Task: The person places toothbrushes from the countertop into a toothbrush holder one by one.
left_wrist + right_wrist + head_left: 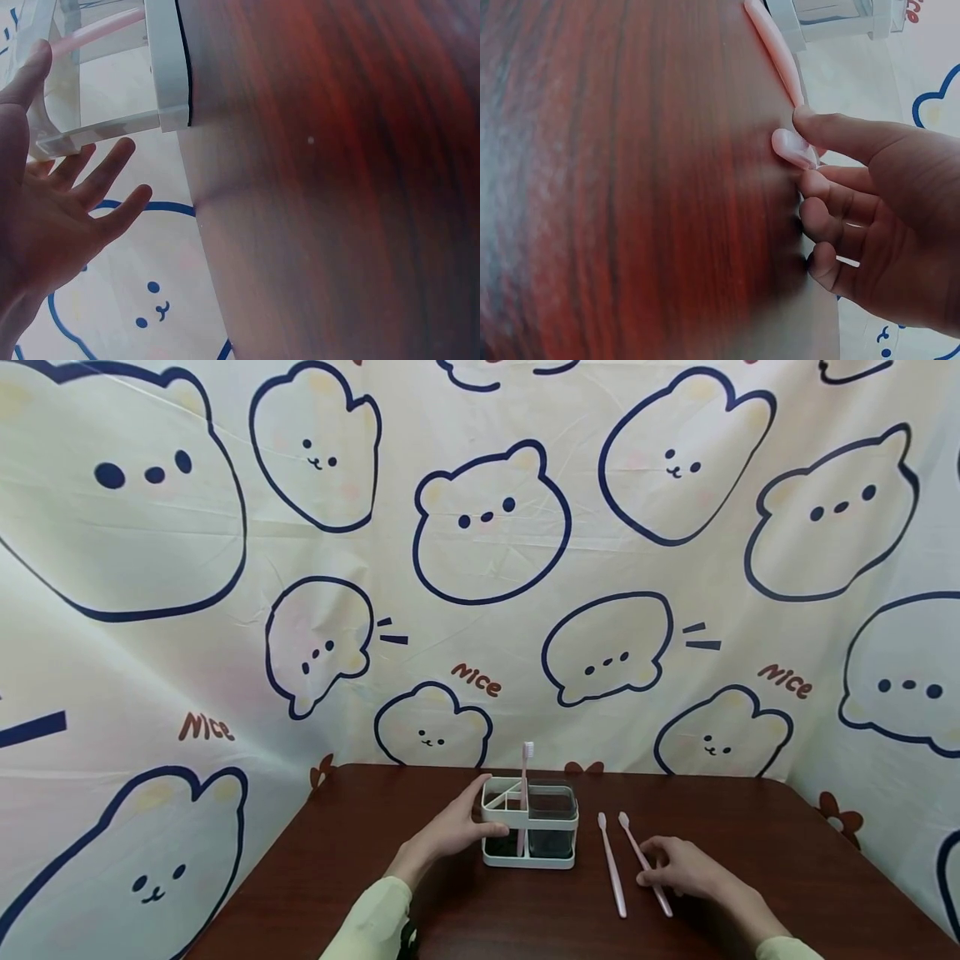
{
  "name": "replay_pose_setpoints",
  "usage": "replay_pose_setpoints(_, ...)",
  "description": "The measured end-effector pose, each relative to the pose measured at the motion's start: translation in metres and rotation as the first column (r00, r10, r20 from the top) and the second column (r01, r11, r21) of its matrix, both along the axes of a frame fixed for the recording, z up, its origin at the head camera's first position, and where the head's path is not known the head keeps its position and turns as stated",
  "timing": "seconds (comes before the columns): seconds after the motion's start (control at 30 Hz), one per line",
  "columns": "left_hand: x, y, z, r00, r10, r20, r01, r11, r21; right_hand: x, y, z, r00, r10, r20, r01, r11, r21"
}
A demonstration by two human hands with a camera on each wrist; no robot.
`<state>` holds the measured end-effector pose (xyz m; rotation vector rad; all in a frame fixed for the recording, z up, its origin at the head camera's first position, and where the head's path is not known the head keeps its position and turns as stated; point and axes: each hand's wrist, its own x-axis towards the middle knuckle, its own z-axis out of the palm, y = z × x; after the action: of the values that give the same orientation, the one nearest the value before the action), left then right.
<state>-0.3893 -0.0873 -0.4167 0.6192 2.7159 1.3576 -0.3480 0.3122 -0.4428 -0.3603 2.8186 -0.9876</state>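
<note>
Across the lower frame I count three toothbrushes (612,866) (635,843) (524,777), one holder (551,824), one table (360,827) and my own two hands (450,824) (686,866).

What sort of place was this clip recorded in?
Probably a staged indoor setup rather than a real bathroom: a cartoon-printed backdrop hangs around a dark wood-look table, on which a toothbrush holder stands.

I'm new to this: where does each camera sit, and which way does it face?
Head: worn on the person's head, facing forward and down at the table and holder; left hand, right hand and sleeves show.
Left wrist: worn there, facing the holder; only the left hand shows.
Right wrist: worn there, facing a toothbrush at the right hand; only that hand shows.
Shared: head and left wrist views both show the holder and left hand.
</note>
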Motion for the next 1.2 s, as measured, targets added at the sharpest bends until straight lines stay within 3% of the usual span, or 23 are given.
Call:
replay_pose_setpoints(0.4, 0.001, -0.001, 0.001, 1.000, 0.008, 0.007, -0.008, 1.000, -0.002, 0.000, -0.004, 0.000, 0.999, 0.014, 0.044, -0.013, 1.000, -0.017)
replay_pose_setpoints(0.73, 0.001, -0.001, 0.001, 1.000, 0.001, -0.001, -0.001, 1.000, -0.012, -0.001, -0.016, 0.001, 0.999, -0.041, -0.005, 0.041, 0.999, -0.035)
replay_pose_setpoints(1.2, 0.001, 0.000, 0.002, 1.000, -0.012, 0.007, 0.012, 1.000, 0.002, -0.002, -0.032, 0.010, 0.983, -0.096, -0.157, 0.087, 0.994, -0.065)
